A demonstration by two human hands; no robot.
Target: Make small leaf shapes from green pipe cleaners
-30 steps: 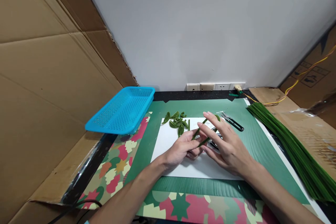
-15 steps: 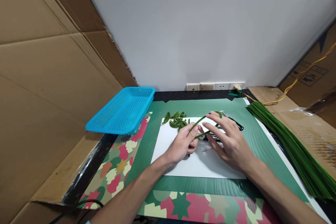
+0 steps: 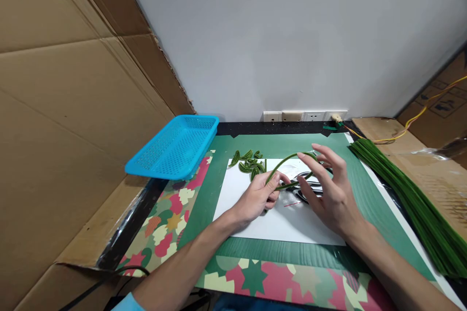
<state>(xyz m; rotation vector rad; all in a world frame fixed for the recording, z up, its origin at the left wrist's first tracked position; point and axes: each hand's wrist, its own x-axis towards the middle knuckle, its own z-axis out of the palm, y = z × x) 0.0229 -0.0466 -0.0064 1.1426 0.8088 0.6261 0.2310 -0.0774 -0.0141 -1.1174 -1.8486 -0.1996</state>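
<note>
A green pipe cleaner (image 3: 286, 159) is bent into a wide loop above the white sheet. My left hand (image 3: 261, 192) pinches it where the two lengths come together. My right hand (image 3: 330, 182) is at the far end of the loop, fingers spread, the fingertips close to the bend; whether they touch it I cannot tell. Behind my left hand lie several small curled green pipe cleaner pieces (image 3: 249, 161). Black-handled scissors (image 3: 304, 193) and a clear plastic bag lie partly hidden under the loop and my right hand.
On the left stands a blue perforated basket (image 3: 175, 153). A thick bundle of long green pipe cleaners (image 3: 408, 204) lies on the right. The white paper (image 3: 251, 228) rests on a green mat (image 3: 204, 194). Wall sockets (image 3: 304, 116) and a yellow cable (image 3: 408, 124) are at the back.
My right hand has opened wider and shifted a little to the right, and the loop looks rounder. My left hand keeps its pinch. The view has shifted slightly.
</note>
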